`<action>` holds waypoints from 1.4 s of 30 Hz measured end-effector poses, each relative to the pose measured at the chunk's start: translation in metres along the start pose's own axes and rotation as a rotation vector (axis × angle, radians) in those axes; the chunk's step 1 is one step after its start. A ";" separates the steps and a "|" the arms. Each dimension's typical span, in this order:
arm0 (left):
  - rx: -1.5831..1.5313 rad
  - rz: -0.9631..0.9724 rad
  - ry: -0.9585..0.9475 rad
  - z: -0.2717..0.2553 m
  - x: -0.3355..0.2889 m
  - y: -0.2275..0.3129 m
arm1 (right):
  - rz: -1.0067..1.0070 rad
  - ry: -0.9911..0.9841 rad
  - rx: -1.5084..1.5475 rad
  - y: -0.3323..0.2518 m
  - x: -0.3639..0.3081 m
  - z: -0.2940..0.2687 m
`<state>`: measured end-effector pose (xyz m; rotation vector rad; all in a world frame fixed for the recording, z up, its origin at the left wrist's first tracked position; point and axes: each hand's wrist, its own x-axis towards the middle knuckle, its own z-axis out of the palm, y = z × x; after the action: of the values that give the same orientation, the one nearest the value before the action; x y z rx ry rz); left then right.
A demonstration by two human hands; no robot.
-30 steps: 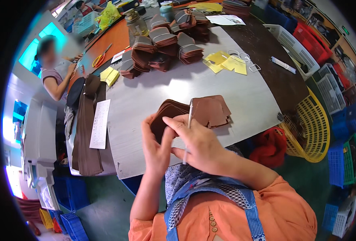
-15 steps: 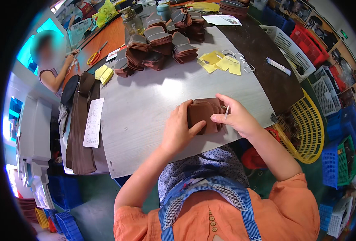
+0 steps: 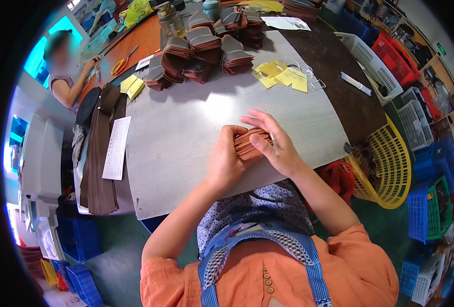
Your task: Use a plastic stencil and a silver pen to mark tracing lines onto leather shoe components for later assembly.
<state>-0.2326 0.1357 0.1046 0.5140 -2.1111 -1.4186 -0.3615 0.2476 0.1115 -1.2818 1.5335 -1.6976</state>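
A small stack of brown leather pieces (image 3: 248, 146) is held above the near part of the grey board, its layered edges facing up. My left hand (image 3: 228, 156) is closed round the left side of this stack. Against its right side rests the thumb of my right hand (image 3: 278, 146), while the fingers stretch out past the far side. A slim white stick (image 3: 274, 145) sits in my right hand; its exact kind is unclear. Farther back on the board stand several banded bundles of similar brown pieces (image 3: 204, 45).
Yellow cards (image 3: 288, 78) and white wire loops lie at the board's back right. A yellow basket (image 3: 391, 158) stands to the right. Brown strips (image 3: 100, 158) and a paper sheet (image 3: 117, 148) lie left. Orange-handled scissors (image 3: 122, 65) lie near a person (image 3: 66, 82) at back left.
The stack has turned from showing its flat face to showing its layered edges. My right fingers have lifted off its far right side and moved left. The view has shifted slightly.
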 end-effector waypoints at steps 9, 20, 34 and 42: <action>0.037 0.031 0.101 0.007 0.013 -0.015 | -0.011 0.246 0.133 0.015 0.055 0.012; 0.290 0.209 -0.148 0.035 0.064 0.009 | 0.097 0.208 -0.488 -0.005 -0.009 -0.069; 0.562 0.350 -0.208 0.141 0.101 0.021 | 0.087 0.640 -0.644 0.026 -0.027 -0.151; 0.746 0.330 -0.345 0.140 0.110 0.032 | 0.021 0.634 -0.871 0.015 -0.046 -0.185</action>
<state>-0.4066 0.1847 0.1168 0.1655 -2.8307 -0.5279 -0.5081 0.3697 0.0995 -1.0966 2.8579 -1.5306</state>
